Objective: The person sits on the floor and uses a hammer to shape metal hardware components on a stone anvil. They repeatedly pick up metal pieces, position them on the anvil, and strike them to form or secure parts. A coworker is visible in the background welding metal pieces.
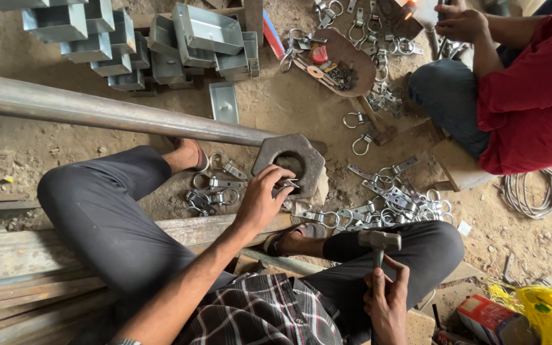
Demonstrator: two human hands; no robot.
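Your left hand (pixel 262 199) pinches a small metal latch (pixel 285 186) right on the hexagonal steel block (pixel 291 161); your right hand (pixel 386 300) grips a hammer (pixel 379 241) just below it.

I see a dusty dirt floor (pixel 276 108): far left, stacked grey metal trays (pixel 129 45); right, scattered ring latches (pixel 391 198); a long steel pipe (pixel 110 112) crossing left.

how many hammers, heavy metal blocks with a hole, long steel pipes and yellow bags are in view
hammer, held in the right hand: 1
metal block with a hole, by the left hand: 1
long steel pipe: 1
yellow bag: 1
Total: 4
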